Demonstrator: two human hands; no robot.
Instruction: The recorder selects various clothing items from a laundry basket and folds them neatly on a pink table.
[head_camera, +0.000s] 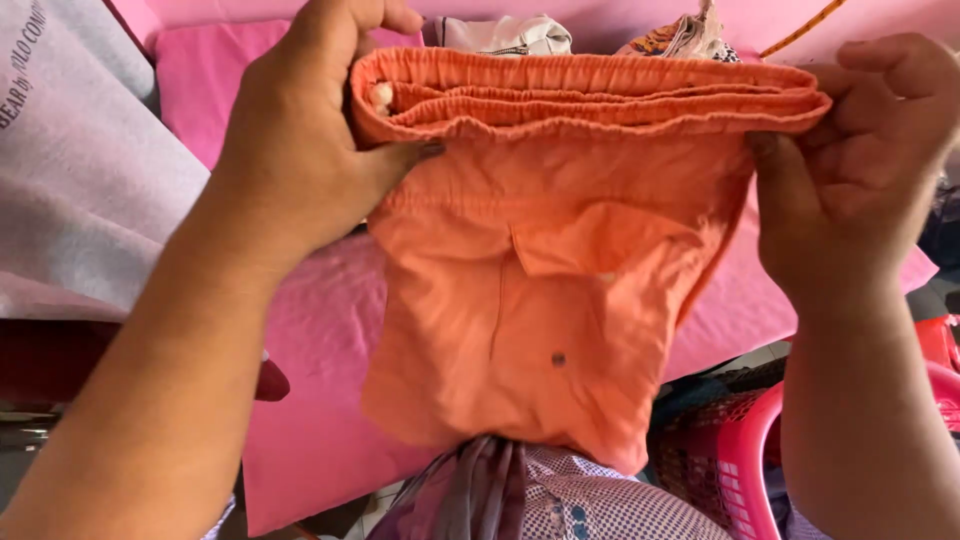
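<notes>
**Fingers pinched on both ends of the waistband — orange shorts held up flat**

My fingers (385, 160) on the left hand (300, 140) are closed over the left end of the elastic waistband (590, 90), thumb in front, the rest wrapped behind. My right hand (860, 160) does the same at the right end: thumb pressing the front of the band, fingers curled round the back. Both grips are shut on fabric, nothing else in them.

The orange shorts (540, 320) hang from that band in the air, in front of my chest and above the pink sheet (300, 400) that covers the surface. They touch nothing but my hands; the hem falls toward my lap, near the front edge of the sheet.

Handling, as I judge it:
- Light. The cloth drapes with no strain at my wrists.
- Soft, thin, limp — it will fold wherever unsupported, so it needs two hold points.
- Not slippery; the gathered elastic gives a ridged, thick grip.
- Not fragile. The pocket flap (600, 245) and small stud (558, 358) are the only hard or raised bits.
- Best hold: the waistband ends, as now. A hem corner would be the second point.

Around: grey cloth (80, 170) at the sheet's left edge, more garments (505, 35) at the far edge, a pink plastic basket (740, 450) off the right front corner.
</notes>
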